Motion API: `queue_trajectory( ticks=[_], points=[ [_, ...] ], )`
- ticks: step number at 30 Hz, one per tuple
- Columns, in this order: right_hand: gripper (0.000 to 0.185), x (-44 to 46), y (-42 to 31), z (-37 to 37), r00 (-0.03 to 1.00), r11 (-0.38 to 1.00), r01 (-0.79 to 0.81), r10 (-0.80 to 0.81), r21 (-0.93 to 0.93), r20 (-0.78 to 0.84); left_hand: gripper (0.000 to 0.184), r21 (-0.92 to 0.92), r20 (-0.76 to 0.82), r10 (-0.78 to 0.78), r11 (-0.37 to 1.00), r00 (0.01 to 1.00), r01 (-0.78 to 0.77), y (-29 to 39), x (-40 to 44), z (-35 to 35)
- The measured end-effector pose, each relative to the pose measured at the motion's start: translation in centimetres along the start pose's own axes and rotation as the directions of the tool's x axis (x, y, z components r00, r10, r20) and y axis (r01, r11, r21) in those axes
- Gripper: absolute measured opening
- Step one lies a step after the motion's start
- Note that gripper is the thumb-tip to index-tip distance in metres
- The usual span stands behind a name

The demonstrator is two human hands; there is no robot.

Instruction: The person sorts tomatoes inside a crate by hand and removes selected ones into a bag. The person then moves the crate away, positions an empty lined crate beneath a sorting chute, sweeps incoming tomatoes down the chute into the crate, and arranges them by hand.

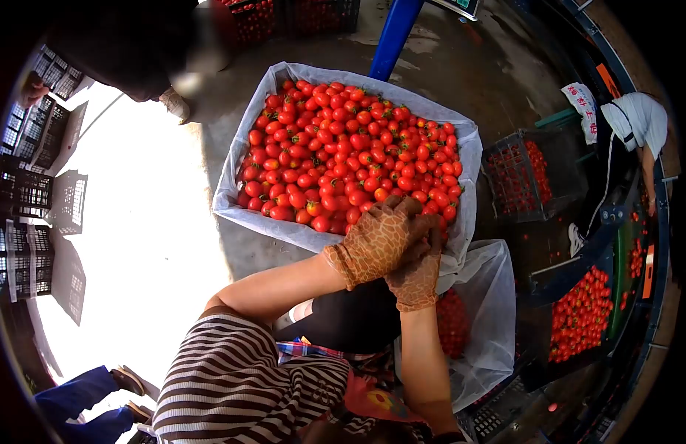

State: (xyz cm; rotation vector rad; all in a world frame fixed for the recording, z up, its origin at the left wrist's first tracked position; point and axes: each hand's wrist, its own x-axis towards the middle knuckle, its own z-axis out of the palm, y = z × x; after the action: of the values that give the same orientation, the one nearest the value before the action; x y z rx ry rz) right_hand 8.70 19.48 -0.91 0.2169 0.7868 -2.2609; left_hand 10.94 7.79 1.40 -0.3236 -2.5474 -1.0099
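A crate lined with a white sheet (236,170) stands before me, heaped with small red cherry tomatoes (343,140), some with green stems. My left hand (378,240), in a tan patterned glove, reaches over the crate's near edge with its fingers bent. Close against it is my right hand (415,277), gloved the same way, its fingers curled beside the left ones. Whatever the fingers hold, if anything, is hidden. Beneath my right forearm, a second container with a clear plastic liner (495,296) has more red tomatoes (452,325) in it.
A black crate of tomatoes (517,174) is at the right. Beyond it, a person (639,122) leans over a sorting line with loose tomatoes (580,314). Stacked black crates (25,185) line the left. A blue post (396,37) rises behind my crate. Another person's legs (84,399) show lower left.
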Motion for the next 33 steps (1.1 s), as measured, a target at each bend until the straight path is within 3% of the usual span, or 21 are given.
queue_trajectory(
  ticks=[2, 3, 4, 5, 6, 7, 8, 12, 13, 14, 15, 20, 22, 23, 25, 26, 27, 29, 31, 32, 33],
  points=[
    [0.045, -0.6, 0.4, 0.9, 0.968, 0.961, 0.241, -0.229, -0.135, 0.101, 0.032, -0.069, -0.112, 0.033, 0.997, 0.993, -0.041, 1.2, -0.7, -0.4],
    [0.043, -1.2, -0.3, -0.7, 0.982, 0.972, 0.086, -0.119, 0.217, 0.144, 0.032, -0.128, -0.217, 0.063, 0.987, 0.974, -0.092, 1.4, -0.8, -0.8],
    [0.042, -2.0, -0.9, -2.0, 0.975, 0.842, -0.096, -0.028, 0.531, 0.222, 0.031, -0.080, -0.168, -0.045, 0.996, 0.985, 0.031, 0.3, -1.1, -2.1],
    [0.037, -3.4, -1.4, -2.5, 0.991, 0.854, -0.030, -0.044, 0.520, 0.130, 0.030, -0.032, -0.123, -0.164, 0.986, 0.979, 0.161, -1.5, -1.7, -3.9],
    [0.036, -4.9, -2.1, -3.2, 0.987, 0.866, 0.016, -0.093, 0.500, 0.130, 0.029, 0.121, -0.069, -0.414, 0.900, 0.908, 0.419, -3.7, -2.0, -5.9],
    [0.034, -6.4, -3.1, -4.1, 0.980, 0.876, 0.064, -0.145, 0.478, 0.136, 0.027, 0.246, -0.126, -0.492, 0.826, 0.861, 0.508, -7.3, -3.3, -7.1],
    [0.035, -8.3, -4.1, -5.5, 0.972, 0.878, 0.100, -0.186, 0.469, 0.142, 0.028, 0.461, -0.052, -0.443, 0.784, 0.895, 0.416, -13.4, -5.8, -7.3],
    [0.038, -16.5, -7.5, -12.8, 0.966, 0.876, 0.207, -0.252, 0.436, 0.049, 0.035, 0.399, 0.240, -0.537, 0.814, 0.809, 0.422, -16.1, -6.0, -10.5],
    [0.039, -18.1, -8.0, -14.2, 0.903, 0.932, 0.204, -0.297, -0.299, -0.312, 0.037, 0.376, 0.322, -0.543, 0.825, 0.776, 0.421, -16.2, -5.8, -10.6],
    [0.041, -19.3, -8.4, -15.8, 0.688, 0.552, -0.163, -0.530, -0.818, -0.495, 0.037, 0.372, 0.327, -0.541, 0.827, 0.775, 0.421, -16.0, -5.6, -10.6],
    [0.041, -19.4, -8.5, -15.4, 0.684, 0.550, -0.167, -0.533, -0.818, -0.497, 0.039, 0.419, 0.358, -0.536, 0.824, 0.764, 0.382, -15.6, -5.4, -10.5],
    [0.041, -16.1, -7.8, -8.7, 0.740, -0.052, -0.228, -0.658, -0.972, -0.139, 0.038, 0.412, 0.493, -0.456, 0.872, 0.741, 0.263, -17.1, -5.7, -10.3],
    [0.044, -12.5, -5.2, -0.9, 0.790, 0.536, -0.039, -0.500, -0.843, -0.355, 0.038, 0.222, 0.420, -0.471, 0.882, 0.776, 0.415, -16.0, -5.8, -11.0],
    [0.045, -10.4, -4.1, 0.3, 0.866, 0.596, 0.059, -0.429, -0.801, -0.256, 0.038, 0.155, 0.391, -0.476, 0.878, 0.788, 0.454, -15.2, -5.8, -11.3],
    [0.045, -6.5, -1.4, 2.3, 0.954, 0.795, 0.121, -0.259, -0.595, -0.152, 0.040, -0.507, 0.323, -0.518, 0.612, 0.792, 0.607, -10.2, -5.5, -9.9],
    [0.045, -4.6, 0.1, 3.0, 0.978, 0.901, 0.084, -0.156, -0.426, -0.137, 0.042, -0.427, 0.245, -0.330, 0.808, 0.912, 0.407, -7.9, -4.9, -8.9],
    [0.045, -3.4, 1.0, 3.4, 0.978, 0.900, 0.083, -0.155, -0.427, -0.136, 0.043, -0.319, 0.189, -0.109, 0.933, 0.976, 0.166, -5.9, -4.4, -7.8],
    [0.039, -1.6, 2.3, 3.0, 0.985, 0.984, -0.173, 0.172, -0.039, -0.021, 0.040, -0.400, 0.158, -0.080, 0.906, 0.984, 0.138, -5.1, -5.4, -5.1],
    [0.037, -0.9, 2.9, 0.1, 0.945, 0.941, -0.326, 0.327, 0.090, 0.009, 0.036, -0.484, 0.137, -0.095, 0.862, 0.986, 0.150, -5.6, -5.5, -4.8],
    [0.036, -0.9, 2.1, -1.0, 0.926, 0.922, -0.374, 0.377, 0.098, -0.021, 0.030, -0.461, 0.151, -0.421, 0.770, 0.894, 0.441, -6.7, -5.6, -5.3],
    [0.035, -0.8, -0.2, -2.1, 0.943, 0.931, -0.328, 0.333, 0.162, -0.003, 0.025, -0.435, 0.160, -0.701, 0.582, 0.695, 0.687, -8.0, -5.8, -5.8]
  ],
)
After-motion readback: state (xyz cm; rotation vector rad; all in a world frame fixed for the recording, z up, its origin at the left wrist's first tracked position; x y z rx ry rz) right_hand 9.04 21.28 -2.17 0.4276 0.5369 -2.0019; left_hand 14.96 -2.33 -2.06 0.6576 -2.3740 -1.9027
